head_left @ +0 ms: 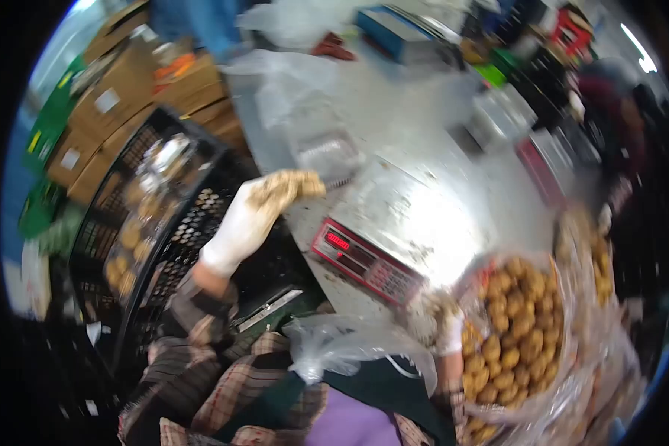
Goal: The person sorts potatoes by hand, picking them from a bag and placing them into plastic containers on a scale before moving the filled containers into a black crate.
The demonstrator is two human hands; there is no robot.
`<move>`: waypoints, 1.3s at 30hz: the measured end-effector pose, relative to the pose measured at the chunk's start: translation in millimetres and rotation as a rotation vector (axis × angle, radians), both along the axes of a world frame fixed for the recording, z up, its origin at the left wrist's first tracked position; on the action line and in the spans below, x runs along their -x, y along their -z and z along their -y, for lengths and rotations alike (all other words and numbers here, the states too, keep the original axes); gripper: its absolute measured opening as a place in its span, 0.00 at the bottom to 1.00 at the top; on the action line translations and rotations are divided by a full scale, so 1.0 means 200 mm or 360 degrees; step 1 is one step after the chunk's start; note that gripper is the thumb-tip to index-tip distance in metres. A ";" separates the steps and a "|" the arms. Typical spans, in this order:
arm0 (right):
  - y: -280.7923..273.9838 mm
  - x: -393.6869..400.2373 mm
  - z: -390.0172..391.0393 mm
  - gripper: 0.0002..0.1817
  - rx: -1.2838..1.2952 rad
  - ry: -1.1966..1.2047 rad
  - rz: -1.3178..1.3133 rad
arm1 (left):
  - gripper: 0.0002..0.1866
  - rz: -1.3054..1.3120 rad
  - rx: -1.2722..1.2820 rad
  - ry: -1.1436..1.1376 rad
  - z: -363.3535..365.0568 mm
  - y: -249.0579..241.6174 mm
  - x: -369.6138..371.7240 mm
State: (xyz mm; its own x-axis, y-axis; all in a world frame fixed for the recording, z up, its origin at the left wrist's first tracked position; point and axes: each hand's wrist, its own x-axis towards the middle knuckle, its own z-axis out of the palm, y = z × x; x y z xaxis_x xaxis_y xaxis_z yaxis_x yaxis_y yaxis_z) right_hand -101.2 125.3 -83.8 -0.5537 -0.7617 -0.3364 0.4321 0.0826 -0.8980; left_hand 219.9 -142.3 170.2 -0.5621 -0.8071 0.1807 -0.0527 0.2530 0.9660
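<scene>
A single clear plastic punnet [327, 156] sits empty just beyond the one red-display scale [383, 241], with the gloved left hand [264, 208] beside it, fingers loosely apart, holding nothing. The right hand [442, 323], grip unclear through blur, rests between the scale and one sack of countless kiwifruit [516, 334]. The sack leans open; a nudge might spill fruit.
</scene>
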 end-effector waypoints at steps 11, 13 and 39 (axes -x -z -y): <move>-0.12 -0.02 -0.65 0.13 -0.0322 0.0506 -0.0294 | 0.14 0.1196 0.0737 -0.0444 0.95 1.27 0.29; -0.13 0.06 -0.78 0.12 -0.0361 0.0722 -0.0349 | 0.12 0.0990 0.0662 -0.0372 1.02 1.34 0.24; -0.14 0.18 -0.74 0.33 0.0338 0.0592 0.0025 | 0.02 0.0568 0.1451 0.0192 0.04 0.85 0.58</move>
State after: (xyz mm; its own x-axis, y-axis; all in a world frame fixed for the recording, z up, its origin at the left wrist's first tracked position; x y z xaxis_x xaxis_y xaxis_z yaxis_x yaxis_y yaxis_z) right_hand -138.0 272.9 -56.5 -0.7998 -0.5644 -0.2044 0.4114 -0.2674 -0.8714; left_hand 103.8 -150.4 0.4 -0.7741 -0.3766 0.5089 -0.2282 0.9157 0.3307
